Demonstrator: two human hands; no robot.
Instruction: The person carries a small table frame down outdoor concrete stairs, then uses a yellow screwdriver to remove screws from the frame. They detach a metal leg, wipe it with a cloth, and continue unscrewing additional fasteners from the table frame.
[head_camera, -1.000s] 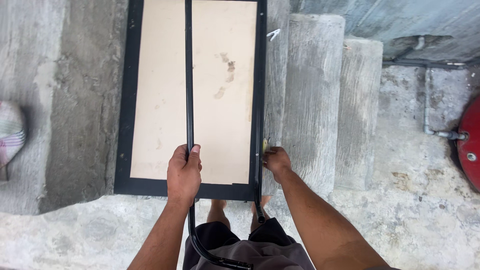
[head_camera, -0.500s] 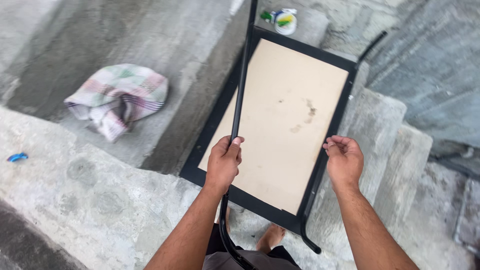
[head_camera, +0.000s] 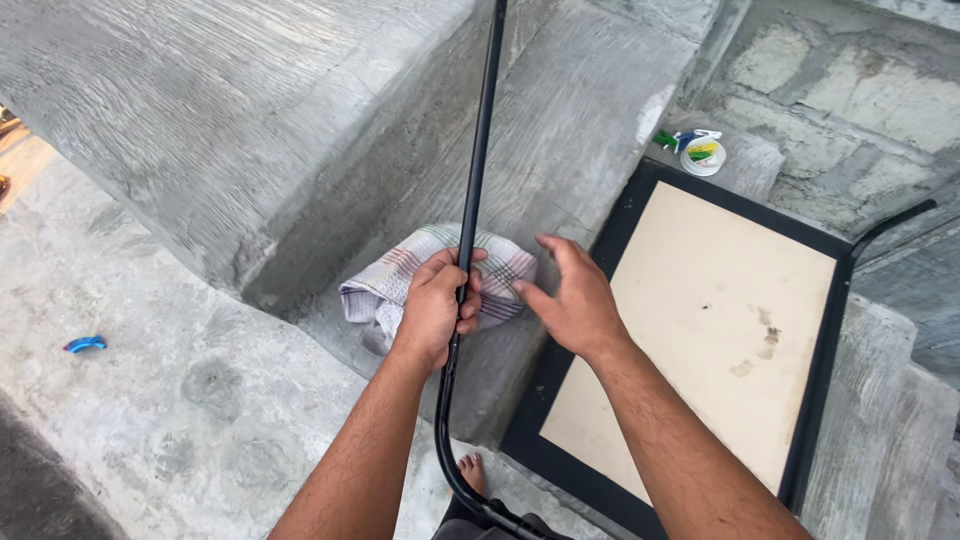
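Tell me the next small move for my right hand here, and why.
Probably lower the right hand onto the checked cloth and grip it. The hand is open, fingers spread, hovering just beside the cloth on the concrete step, while the left hand is already closed around the black tube.

Single view, head-worn camera, looking steeply down from the person's own eye level over both forearms onto grey concrete steps (head_camera: 250, 150). Close range: the left hand (head_camera: 437, 305) on a black tube (head_camera: 478, 160) and the right hand (head_camera: 570, 300) fill the centre, a checked cloth (head_camera: 400, 280) lies just beyond them, a framed board (head_camera: 700, 320) runs to the right edge, and a bare foot (head_camera: 472, 472) shows at the bottom. There is no second view, so no part of the scene is shared.
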